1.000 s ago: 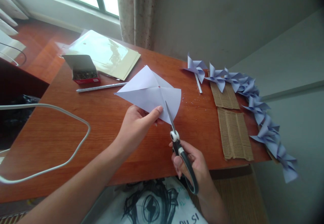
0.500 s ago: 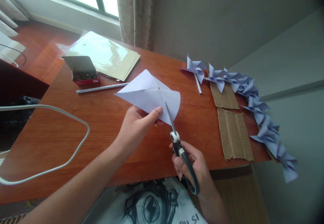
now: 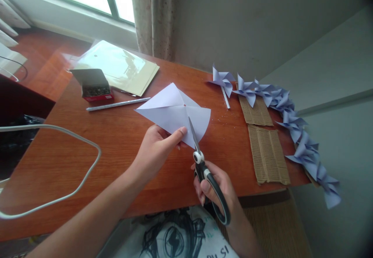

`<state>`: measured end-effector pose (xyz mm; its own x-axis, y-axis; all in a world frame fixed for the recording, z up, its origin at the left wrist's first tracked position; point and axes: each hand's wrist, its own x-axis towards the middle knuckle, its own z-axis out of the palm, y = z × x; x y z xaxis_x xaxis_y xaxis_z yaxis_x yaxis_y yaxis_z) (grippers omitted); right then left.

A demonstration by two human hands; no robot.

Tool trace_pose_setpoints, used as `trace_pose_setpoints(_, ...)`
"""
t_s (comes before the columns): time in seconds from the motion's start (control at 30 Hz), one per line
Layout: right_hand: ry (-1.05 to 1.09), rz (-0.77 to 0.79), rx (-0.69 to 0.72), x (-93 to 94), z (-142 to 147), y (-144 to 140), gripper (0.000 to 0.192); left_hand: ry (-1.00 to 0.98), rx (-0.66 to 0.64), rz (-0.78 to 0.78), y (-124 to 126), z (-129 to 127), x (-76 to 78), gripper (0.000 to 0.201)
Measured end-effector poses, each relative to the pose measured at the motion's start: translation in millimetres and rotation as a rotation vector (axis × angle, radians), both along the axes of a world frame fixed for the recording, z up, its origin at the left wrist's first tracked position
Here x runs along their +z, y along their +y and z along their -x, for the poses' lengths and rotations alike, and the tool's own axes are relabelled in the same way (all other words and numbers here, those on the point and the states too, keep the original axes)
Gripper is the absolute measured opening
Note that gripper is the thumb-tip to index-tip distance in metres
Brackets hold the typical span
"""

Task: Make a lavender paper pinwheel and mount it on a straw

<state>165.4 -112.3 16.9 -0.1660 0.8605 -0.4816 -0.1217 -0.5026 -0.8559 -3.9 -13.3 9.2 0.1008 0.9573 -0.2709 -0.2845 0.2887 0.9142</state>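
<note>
Paper square [image 3: 171,112] being cut above desk [image 3: 122,141]
Paper is being pinched at its near edge by left hand [image 3: 155,149]; scissors [image 3: 204,168] are being gripped shut-fisted by right hand [image 3: 217,190], blades slicing into the sheet.

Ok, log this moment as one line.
left hand: holds paper square | right hand: scissors cutting into paper | table: finished pinwheels at right

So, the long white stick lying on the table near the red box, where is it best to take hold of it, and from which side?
Grip the white stick near its middle, from above, pinching across its thin width. It lies flat on the table with bare wood on both sides there, while its right end touches the paper and its left end lies near the red box.
</note>
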Motion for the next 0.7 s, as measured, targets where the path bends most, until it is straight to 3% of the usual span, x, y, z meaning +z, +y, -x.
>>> trace_pose_setpoints(0.7, -0.144, -0.130, -0.029, -1.9, 1.9, 6.1, 0.052, -0.001, -0.079, 0.019, -4.6, -1.3, 3.3, 0.024)
